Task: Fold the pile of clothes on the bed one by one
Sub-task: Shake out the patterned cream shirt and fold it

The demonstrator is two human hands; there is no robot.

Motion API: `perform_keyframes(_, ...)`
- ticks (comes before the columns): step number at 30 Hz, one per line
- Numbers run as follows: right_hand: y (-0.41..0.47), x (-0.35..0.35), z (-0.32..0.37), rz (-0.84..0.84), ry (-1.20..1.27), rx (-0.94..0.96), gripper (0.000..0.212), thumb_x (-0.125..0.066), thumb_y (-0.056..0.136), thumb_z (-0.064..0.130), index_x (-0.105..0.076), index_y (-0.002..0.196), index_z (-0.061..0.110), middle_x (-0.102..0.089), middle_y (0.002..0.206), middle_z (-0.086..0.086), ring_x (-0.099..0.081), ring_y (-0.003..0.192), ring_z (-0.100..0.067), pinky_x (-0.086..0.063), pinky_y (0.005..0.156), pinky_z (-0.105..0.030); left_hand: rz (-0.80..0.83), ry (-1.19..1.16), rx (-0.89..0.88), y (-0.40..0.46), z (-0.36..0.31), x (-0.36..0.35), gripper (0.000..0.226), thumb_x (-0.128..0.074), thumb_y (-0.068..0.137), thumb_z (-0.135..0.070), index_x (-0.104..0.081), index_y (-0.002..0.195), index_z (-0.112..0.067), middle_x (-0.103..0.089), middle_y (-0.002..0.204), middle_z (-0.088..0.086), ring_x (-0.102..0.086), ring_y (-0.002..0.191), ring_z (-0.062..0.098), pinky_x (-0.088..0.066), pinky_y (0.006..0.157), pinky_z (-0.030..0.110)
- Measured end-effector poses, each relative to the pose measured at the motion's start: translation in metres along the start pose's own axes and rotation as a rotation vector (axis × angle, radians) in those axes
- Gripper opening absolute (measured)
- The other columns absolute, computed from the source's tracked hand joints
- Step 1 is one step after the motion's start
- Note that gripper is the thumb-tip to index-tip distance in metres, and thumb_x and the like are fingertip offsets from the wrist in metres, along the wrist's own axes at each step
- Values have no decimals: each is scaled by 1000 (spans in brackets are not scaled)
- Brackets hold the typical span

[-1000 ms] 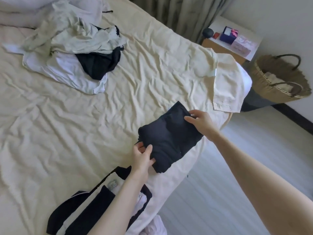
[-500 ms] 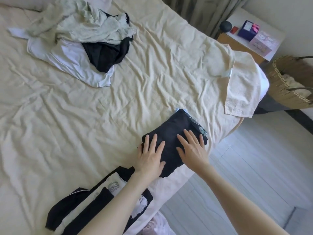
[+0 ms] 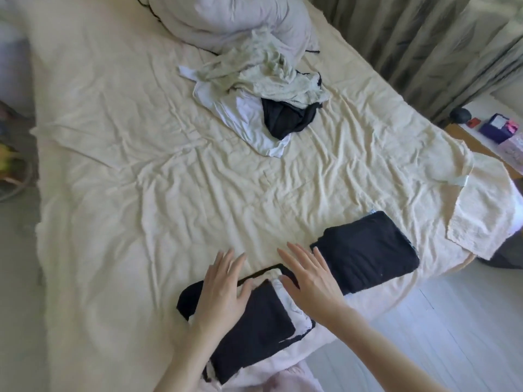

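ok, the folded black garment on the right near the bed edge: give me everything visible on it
The folded black garment is a compact, roughly rectangular bundle of plain dark, soft-looking fabric, with no print visible. It lies flat on the cream bedsheet near the bed's foot-side edge, turned slightly askew. A sliver of light blue shows at its far and right edges. The fingers of the right hand end right beside its left edge; contact cannot be confirmed. The left hand is clear of it, over the black-and-white garment alongside.

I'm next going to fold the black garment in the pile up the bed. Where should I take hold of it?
Probably pinch the black garment at its free near edge, coming from the foot of the bed. That part lies exposed on the white shirt; its far edge is tucked under the pale green clothes.
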State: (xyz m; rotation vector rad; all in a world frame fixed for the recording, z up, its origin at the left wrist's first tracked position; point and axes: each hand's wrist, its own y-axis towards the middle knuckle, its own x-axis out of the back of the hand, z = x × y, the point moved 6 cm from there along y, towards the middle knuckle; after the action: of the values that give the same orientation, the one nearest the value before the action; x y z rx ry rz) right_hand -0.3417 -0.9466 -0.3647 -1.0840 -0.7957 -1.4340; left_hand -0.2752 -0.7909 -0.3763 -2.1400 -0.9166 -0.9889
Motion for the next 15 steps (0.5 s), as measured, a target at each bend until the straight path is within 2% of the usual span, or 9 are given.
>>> perform_keyframes(4, -3, -29, 109, 56, 46, 101, 54, -41, 98, 44, -29, 148, 26, -26, 155, 1, -17, 145, -16, 5, 116, -33, -93, 10, 85, -69, 82, 58, 53, -46, 96, -36, -32, 145, -20, -21, 156, 2, -8, 146, 21, -12, 116, 35)
perform_keyframes(6, -12, -47, 167, 69, 58, 136, 55, -38, 98, 46, -26, 149, 27, -23, 156, 3, -13, 146, -12, 8, 115, -29, -116, 14, 104, -113, 125, 85, 53, -45, 97, -37, -32, 145, -21, -21, 156, 1, -7, 147, 20, -12, 117, 34)
perform_keyframes(12, -56, -99, 330, 118, 176, 155, 55, -51, 95, 40, -34, 145, 23, -31, 152, 0, -24, 143, -16, -2, 117, -31, -148, 48, 249, -257, 248, 156, 55, -42, 97, -42, -28, 147, -23, -14, 158, 0, -2, 147, 19, -9, 117, 33)
perform_keyframes(15, -70, -116, 387, 161, 199, 209, 55, -52, 94, 38, -36, 144, 20, -34, 151, -3, -26, 142, -17, -13, 119, -38, -169, 43, 353, -311, 297, 185, 56, -37, 98, -45, -24, 148, -26, -9, 159, -2, 4, 146, 17, -6, 116, 34)
